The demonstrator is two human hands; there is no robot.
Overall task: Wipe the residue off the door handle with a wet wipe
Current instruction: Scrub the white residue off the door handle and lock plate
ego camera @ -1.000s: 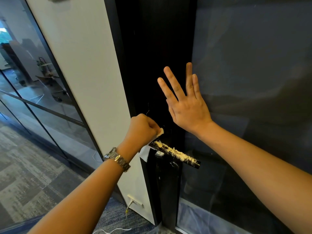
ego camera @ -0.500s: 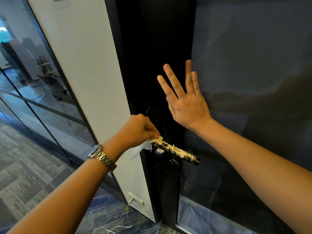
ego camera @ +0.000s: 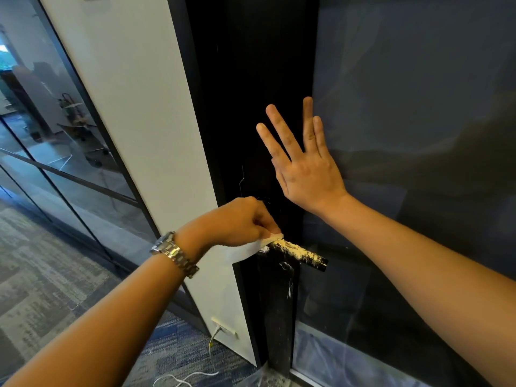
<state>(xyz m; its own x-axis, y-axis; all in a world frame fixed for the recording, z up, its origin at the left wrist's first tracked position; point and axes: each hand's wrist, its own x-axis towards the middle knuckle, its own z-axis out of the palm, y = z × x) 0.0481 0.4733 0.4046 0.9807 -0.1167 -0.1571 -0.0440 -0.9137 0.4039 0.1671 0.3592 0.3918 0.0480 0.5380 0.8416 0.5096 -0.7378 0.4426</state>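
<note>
The person is wearing a wristwatch (ego camera: 174,254) on the left wrist, just behind the left hand (ego camera: 237,222). Its bracelet is showing wide, silver-coloured metal links that are catching the light in pale glints. The case is sitting at the upper end of the band and is showing only its side, so the dial is not showing. The left forearm (ego camera: 111,317) is showing bare up from the lower left corner of the view. The right forearm (ego camera: 418,261) and the right hand (ego camera: 307,174) are showing bare too, in from the right edge.
</note>
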